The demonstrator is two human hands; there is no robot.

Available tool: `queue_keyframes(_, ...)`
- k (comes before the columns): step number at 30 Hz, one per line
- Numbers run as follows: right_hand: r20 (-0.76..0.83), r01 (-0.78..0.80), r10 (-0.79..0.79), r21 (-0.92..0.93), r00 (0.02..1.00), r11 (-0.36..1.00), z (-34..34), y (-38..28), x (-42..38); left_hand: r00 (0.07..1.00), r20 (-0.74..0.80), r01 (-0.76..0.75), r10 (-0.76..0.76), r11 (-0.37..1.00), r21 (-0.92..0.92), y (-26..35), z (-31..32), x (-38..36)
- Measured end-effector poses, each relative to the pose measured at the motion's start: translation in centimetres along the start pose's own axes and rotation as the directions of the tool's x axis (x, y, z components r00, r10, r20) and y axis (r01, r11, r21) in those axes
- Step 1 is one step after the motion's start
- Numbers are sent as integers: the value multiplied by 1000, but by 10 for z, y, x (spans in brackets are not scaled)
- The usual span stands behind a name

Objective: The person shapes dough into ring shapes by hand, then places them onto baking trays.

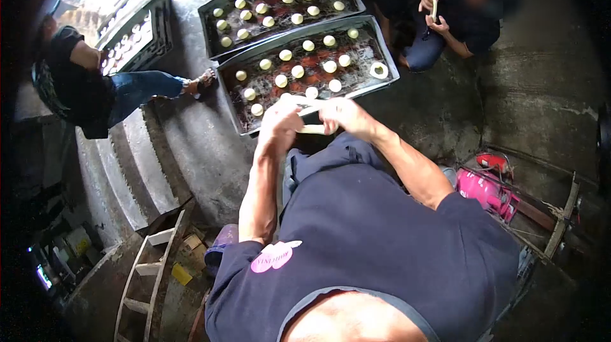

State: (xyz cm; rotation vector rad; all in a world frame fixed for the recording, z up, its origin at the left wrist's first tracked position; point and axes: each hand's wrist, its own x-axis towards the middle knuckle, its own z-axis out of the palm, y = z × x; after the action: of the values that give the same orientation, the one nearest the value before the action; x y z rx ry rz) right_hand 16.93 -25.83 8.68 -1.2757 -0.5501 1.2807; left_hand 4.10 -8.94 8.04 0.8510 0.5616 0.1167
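A loop of pale dough (315, 129) is stretched between my two hands, just in front of the near tray's edge. My left hand (281, 120) has its fingers closed around one side of it. My right hand (340, 114) grips the opposite side, its fingers bent and slightly blurred. Just beyond lies a dark rectangular tray (245, 133) with several round dough balls (297, 71) in spaced rows. One ring-shaped dough piece (371, 71) sits in that tray's right corner.
A second tray (205, 23) of dough balls adjoins it behind. At right, a crouching person (468, 14) holds a dough strip (435, 8). Another person (70, 81) sits at left by more trays (156, 30). Steps (130, 167), a wooden ladder (153, 272) and a pink machine (485, 190) stand nearby.
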Motion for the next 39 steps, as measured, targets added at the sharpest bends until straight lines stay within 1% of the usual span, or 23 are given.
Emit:
queue_keyframes(2, -25, -218, 216, -142, 976, 966, -15, 2, -15, 998, 65, 4, -2, 999, -38, -21, -14, 8)
queue_keyframes(4, -204, -157, 159, 27, 966, 987, -39, 8, -11, 988, 38, -154, 150, 932, 329, -72, -22, 22)
queue_keyframes(5, -230, -171, 173, 26, 958, 985, -50, 13, -5, 982, 18, 187, -187, 961, -203, -81, -22, 29)
queue_keyframes(6, -256, -187, 188, 31, 948, 982, -60, 20, 1, 984, -41, 165, -175, 969, -186, -98, -13, 35)
queue_keyframes(9, -467, -336, 147, -351, 872, 874, -118, 90, 33, 925, -197, 372, -326, 884, 282, -142, -18, 45)
queue_keyframes(10, -516, -486, 275, -332, 811, 808, -137, 99, 46, 930, -244, 347, -273, 871, 347, -161, -31, 38)
queue_keyframes(12, -654, -434, -72, -575, 753, 694, -177, 150, 71, 890, -295, 441, -348, 823, 357, -172, -61, 16)
queue_keyframes(15, -804, -538, 146, -239, 577, 808, -242, 226, 112, 749, -533, 604, -395, 737, 303, -180, -101, -33)
queue_keyframes(16, -747, -495, 129, -291, 652, 819, -266, 263, 121, 695, -611, 651, -378, 692, 312, -188, -118, -56)
queue_keyframes(20, -774, -427, 215, -78, 595, 901, -309, 313, 142, 422, -797, 819, -432, 559, 130, -219, -157, -135)
queue_keyframes(21, -761, -473, 298, -14, 577, 881, -318, 316, 143, 430, -799, 813, -421, 566, 140, -226, -157, -145)
queue_keyframes(22, -786, -536, 133, -276, 604, 798, -337, 359, 143, 422, -805, 825, -417, 545, 150, -237, -160, -154)
queue_keyframes(24, -764, -592, 416, 55, 493, 804, -344, 342, 133, 408, -790, 792, -457, 608, 58, -244, -147, -145)
queue_keyframes(26, -766, -609, 400, 14, 504, 793, -344, 330, 124, 464, -754, 773, -465, 628, 89, -232, -130, -106)
queue_keyframes(27, -766, -629, 105, -432, 634, 646, -339, 314, 116, 524, -733, 746, -434, 649, 149, -227, -127, -81)
queue_keyframes(28, -754, -667, 116, -485, 646, 566, -331, 295, 109, 579, -714, 712, -393, 670, 208, -223, -130, -55)
queue_keyframes(29, -560, -551, 111, -727, 821, 410, -345, 312, 97, 646, -691, 636, -326, 729, 251, -227, -144, -33)
queue_keyframes(30, -646, -468, -68, -618, 760, 632, -326, 304, 87, 775, -619, 509, -129, 708, 489, -242, -174, -13)
queue_keyframes(31, -638, -478, 15, -561, 770, 676, -311, 286, 79, 835, -548, 396, 60, 625, 672, -238, -188, 18)
queue_keyframes(33, -588, -527, 216, -428, 779, 734, -293, 278, 56, 733, -680, 529, 40, 595, 605, -230, -229, 75)
queue_keyframes(36, -541, -604, 355, -397, 762, 691, -246, 242, 27, 741, -464, 398, 486, 239, 886, -229, -296, 137)
queue_keyframes(37, -529, -624, 388, -395, 754, 674, -236, 241, 16, 749, -474, 366, 463, 307, 878, -179, -256, 156)
queue_keyframes(39, -555, -681, 430, -396, 712, 616, -205, 229, 3, 700, -505, 546, 506, 77, 834, -183, -273, 171)
